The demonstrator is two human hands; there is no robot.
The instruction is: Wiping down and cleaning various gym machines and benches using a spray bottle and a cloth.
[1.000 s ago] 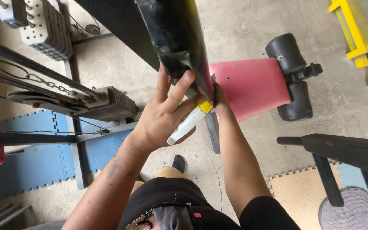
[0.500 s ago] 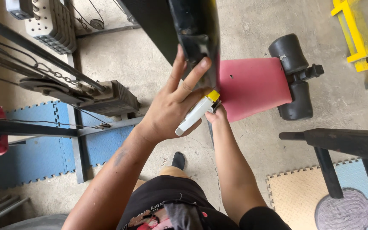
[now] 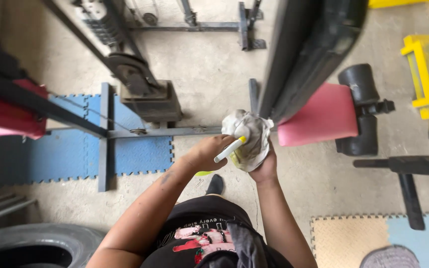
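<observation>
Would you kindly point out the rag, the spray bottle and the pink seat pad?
rag (image 3: 250,130), head view, middle of the bunched cloth.
spray bottle (image 3: 228,150), head view, white trigger head.
pink seat pad (image 3: 321,116), head view, middle of its top.

Left hand (image 3: 208,153) grips a spray bottle (image 3: 230,149); right hand (image 3: 264,167) bunches a grey cloth (image 3: 250,136).

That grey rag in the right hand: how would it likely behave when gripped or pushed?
The rag looks crumpled and bunched over the right hand, so it is probably floppy and light. It likely drapes and deforms rather than sliding or rolling. Dampness cannot be told.
</observation>
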